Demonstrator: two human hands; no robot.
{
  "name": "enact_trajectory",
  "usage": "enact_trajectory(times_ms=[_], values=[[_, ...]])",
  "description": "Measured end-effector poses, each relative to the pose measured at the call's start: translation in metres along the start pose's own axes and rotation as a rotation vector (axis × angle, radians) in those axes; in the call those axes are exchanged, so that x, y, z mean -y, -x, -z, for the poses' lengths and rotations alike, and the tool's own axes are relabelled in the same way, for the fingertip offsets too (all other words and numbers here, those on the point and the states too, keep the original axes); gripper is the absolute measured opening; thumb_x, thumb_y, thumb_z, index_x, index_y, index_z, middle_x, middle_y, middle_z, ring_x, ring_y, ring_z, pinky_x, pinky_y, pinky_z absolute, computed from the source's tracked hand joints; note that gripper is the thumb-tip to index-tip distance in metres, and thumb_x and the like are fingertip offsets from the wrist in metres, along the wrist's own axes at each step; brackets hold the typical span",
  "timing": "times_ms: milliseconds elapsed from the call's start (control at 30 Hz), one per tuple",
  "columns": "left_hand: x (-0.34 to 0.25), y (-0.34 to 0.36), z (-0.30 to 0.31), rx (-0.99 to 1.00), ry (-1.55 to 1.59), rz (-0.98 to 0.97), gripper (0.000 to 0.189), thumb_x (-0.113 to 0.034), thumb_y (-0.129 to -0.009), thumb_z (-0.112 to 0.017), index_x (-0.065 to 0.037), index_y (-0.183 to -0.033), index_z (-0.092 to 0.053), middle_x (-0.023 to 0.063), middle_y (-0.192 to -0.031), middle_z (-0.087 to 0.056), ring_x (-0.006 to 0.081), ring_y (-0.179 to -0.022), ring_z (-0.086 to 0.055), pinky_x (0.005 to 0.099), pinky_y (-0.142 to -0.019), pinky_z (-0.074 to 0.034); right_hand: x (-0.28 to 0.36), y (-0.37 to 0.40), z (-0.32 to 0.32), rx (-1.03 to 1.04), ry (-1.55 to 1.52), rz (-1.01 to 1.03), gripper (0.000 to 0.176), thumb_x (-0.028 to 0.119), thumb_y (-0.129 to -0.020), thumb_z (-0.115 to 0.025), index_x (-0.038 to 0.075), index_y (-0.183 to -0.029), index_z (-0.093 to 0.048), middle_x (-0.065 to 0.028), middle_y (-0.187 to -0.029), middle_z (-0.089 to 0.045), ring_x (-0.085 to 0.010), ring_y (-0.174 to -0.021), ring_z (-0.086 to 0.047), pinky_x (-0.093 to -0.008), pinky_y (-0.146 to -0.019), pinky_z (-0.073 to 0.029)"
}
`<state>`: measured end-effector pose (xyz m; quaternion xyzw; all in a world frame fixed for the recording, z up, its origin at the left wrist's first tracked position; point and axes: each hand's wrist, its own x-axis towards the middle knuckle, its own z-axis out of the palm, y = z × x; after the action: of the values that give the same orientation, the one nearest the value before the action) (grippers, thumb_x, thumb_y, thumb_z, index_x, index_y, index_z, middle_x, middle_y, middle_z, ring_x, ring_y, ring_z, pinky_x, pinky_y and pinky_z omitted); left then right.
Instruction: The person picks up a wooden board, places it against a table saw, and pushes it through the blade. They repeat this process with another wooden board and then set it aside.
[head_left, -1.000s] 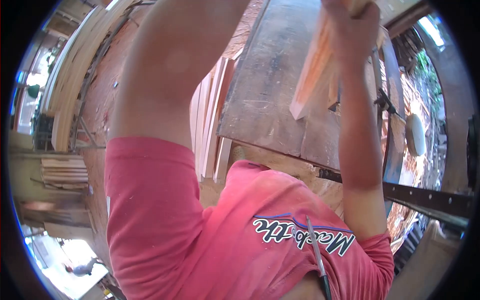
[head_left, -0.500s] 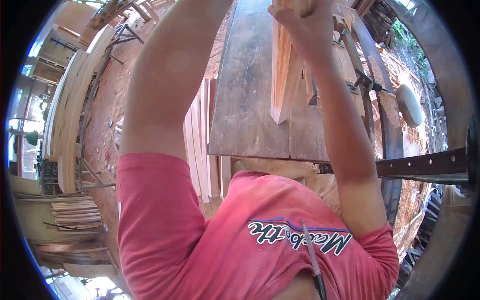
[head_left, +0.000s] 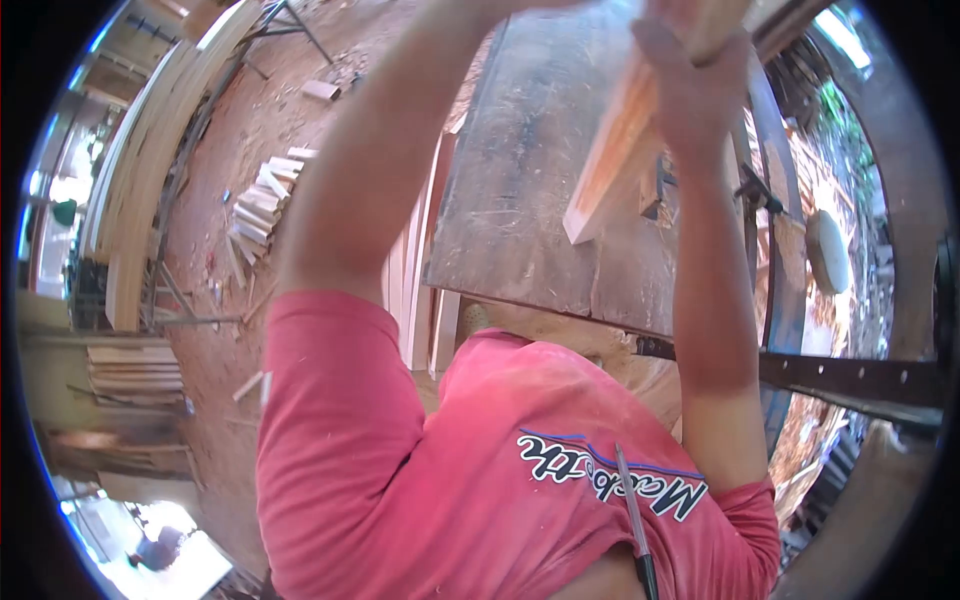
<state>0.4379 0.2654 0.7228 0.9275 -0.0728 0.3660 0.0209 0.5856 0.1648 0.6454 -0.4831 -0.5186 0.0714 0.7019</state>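
One wooden piece [head_left: 612,150], partly hidden, in the blurred right hand [head_left: 700,88]

The left arm [head_left: 380,140] is bare below the upper arm and stretches forward, bending at the elbow so that the forearm slants inward towards the top edge of the view. The left hand is almost wholly cut off there, and its grip cannot be made out. The right arm [head_left: 715,280] reaches forward too, its forearm nearly straight up the view. The right hand [head_left: 700,95] is blurred, held in a grasp with the thumb on its inner side. The hands are apart.
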Motion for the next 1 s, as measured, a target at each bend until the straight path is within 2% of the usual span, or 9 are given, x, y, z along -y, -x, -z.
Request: enact_trajectory(times_ms=[67,167,200,233,300,333,467,600,1000], values=[[-0.021,0.08,-0.022,-0.082,0.141,0.88,0.08,-0.076,-0.096,-0.04,-0.006,-0.123,-0.069,0.0155,-0.115,-0.073,0.0301,-0.108,-0.069,0.0479,-0.101,-0.052,-0.006,-0.002,0.002,-0.018,0.046,-0.012,0.054,0.021,-0.086,-0.081,-0.005,-0.127,-0.058,-0.0137,-0.118,-0.067,-0.0179,-0.104,-0.065,-0.0328,-0.091,-0.052],[-0.027,0.235,-0.079,-0.418,0.45,1.403,0.056,-0.051,-0.104,-0.048,-0.002,-0.122,-0.07,0.0121,-0.103,-0.071,0.0233,-0.093,-0.064,0.0402,-0.083,-0.05,-0.014,-0.005,0.009,-0.011,-0.003,0.135,0.054,0.022,-0.086,-0.08,-0.007,-0.125,-0.056,-0.0147,-0.114,-0.066,-0.018,-0.103,-0.062,-0.0308,-0.093,-0.049],[-0.043,0.284,-0.099,-0.286,0.193,1.602,0.054,-0.047,-0.106,-0.046,-0.002,-0.129,-0.065,0.0207,-0.109,-0.071,0.0319,-0.1,-0.067,0.0446,-0.086,-0.049,-0.02,-0.009,0.013,-0.033,0.031,0.108,0.056,0.019,-0.083,-0.083,-0.007,-0.123,-0.055,-0.0142,-0.113,-0.066,-0.0193,-0.102,-0.063,-0.0321,-0.091,-0.051],[-0.058,0.354,-0.143,-0.394,-0.117,1.376,0.051,-0.045,-0.107,-0.042,-0.007,-0.135,-0.061,0.0286,-0.117,-0.068,0.042,-0.11,-0.066,0.0501,-0.094,-0.048,-0.024,-0.012,0.015,-0.052,0.064,0.079,0.058,0.016,-0.08,-0.087,-0.006,-0.122,-0.055,-0.0138,-0.113,-0.065,-0.0205,-0.1,-0.064,-0.0334,-0.09,-0.053],[-0.117,0.381,-0.15,0.229,-0.011,1.972,0.066,-0.052,-0.107,-0.031,-0.002,-0.14,-0.057,0.034,-0.135,-0.058,0.0481,-0.127,-0.056,0.0514,-0.111,-0.04,-0.023,-0.014,0.016,-0.084,0.059,0.084,0.059,0.015,-0.08,-0.086,-0.007,-0.124,-0.053,-0.0154,-0.115,-0.064,-0.0224,-0.101,-0.065,-0.0345,-0.09,-0.054],[-0.126,0.434,-0.195,0.066,0.124,2.168,0.077,-0.057,-0.105,-0.029,0.008,-0.136,-0.057,0.0359,-0.137,-0.056,0.0486,-0.13,-0.054,0.0505,-0.113,-0.039,-0.041,-0.023,0.028,-0.059,0.128,0.09,0.063,0.015,-0.08,-0.085,-0.009,-0.127,-0.05,-0.0178,-0.119,-0.062,-0.0244,-0.103,-0.064,-0.0358,-0.091,-0.055],[-0.178,0.409,-0.209,-0.316,0.205,2.219,0.082,-0.06,-0.105,-0.028,0.011,-0.118,-0.068,0.0383,-0.121,-0.063,0.0479,-0.124,-0.059,0.0507,-0.109,-0.041,-0.042,-0.029,0.038,-0.06,0.103,0.086,0.058,0.011,-0.085,-0.079,-0.013,-0.126,-0.045,-0.0246,-0.119,-0.062,-0.0301,-0.099,-0.068,-0.0402,-0.085,-0.061],[-0.184,0.392,-0.201,-0.399,0.28,2.173,0.079,-0.058,-0.105,-0.03,0.009,-0.107,-0.071,0.0372,-0.112,-0.066,0.0484,-0.117,-0.062,0.0521,-0.105,-0.044,-0.032,-0.029,0.036,0.018,-0.019,0.052,0.058,0.011,-0.082,-0.077,-0.014,-0.124,-0.045,-0.0274,-0.105,-0.066,-0.0341,-0.086,-0.071,-0.0427,-0.081,-0.062],[-0.186,0.378,-0.17,-0.021,0.492,1.914,0.08,-0.067,-0.096,-0.048,0.009,-0.097,-0.072,0.0312,-0.106,-0.07,0.0449,-0.105,-0.067,0.0493,-0.094,-0.051,-0.051,-0.056,0.069,-0.004,0.016,0.014,0.053,0.015,-0.085,-0.071,-0.013,-0.122,-0.046,-0.0248,-0.111,-0.065,-0.0362,-0.087,-0.07,-0.0475,-0.082,-0.061]])
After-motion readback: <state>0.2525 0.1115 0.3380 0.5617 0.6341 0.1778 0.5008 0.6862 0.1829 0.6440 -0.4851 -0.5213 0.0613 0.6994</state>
